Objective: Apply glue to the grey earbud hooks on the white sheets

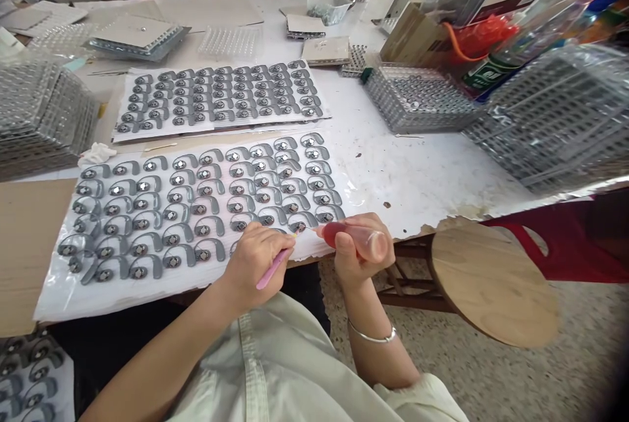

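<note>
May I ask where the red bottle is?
Head view, lower centre: the red bottle sits in the right hand, tip beside the pink stick in the left hand.

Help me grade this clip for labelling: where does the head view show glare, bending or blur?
Head view: even soft light, faint shadows; glints on the grey parts and glare on the clear trays; the lens bends the table edge and stretches the stool; the left hand with its pink stick and the right hand with its red bottle are sharp; bottom right corner darkens.
</note>
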`<move>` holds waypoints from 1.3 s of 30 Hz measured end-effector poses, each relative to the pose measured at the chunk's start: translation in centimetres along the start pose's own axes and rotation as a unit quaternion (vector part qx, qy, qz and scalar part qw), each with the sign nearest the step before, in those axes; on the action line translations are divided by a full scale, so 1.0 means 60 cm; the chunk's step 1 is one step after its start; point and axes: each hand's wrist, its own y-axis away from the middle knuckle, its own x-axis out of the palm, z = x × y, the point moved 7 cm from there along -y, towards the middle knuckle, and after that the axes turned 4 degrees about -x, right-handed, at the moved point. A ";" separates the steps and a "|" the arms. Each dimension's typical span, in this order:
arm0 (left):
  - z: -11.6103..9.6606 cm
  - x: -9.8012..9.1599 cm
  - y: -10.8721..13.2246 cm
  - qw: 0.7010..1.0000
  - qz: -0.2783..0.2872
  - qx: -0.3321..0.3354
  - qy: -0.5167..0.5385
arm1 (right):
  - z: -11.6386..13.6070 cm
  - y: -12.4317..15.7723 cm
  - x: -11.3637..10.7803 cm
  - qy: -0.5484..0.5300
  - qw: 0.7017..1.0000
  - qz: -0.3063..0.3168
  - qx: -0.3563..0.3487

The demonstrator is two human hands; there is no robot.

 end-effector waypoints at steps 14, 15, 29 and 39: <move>0.031 -0.004 -0.010 0.992 0.030 -0.107 0.060 | -0.002 0.003 0.000 0.005 1.000 0.004 -0.011; 0.032 -0.004 -0.011 0.991 0.036 -0.116 0.060 | -0.002 0.003 -0.001 0.005 1.000 0.004 -0.009; 0.043 -0.007 -0.013 0.988 0.026 -0.135 0.069 | -0.002 0.002 0.003 -0.003 1.000 0.005 -0.011; 0.053 -0.007 -0.013 0.986 0.030 -0.157 0.049 | 0.001 0.000 0.008 0.010 0.999 0.032 -0.029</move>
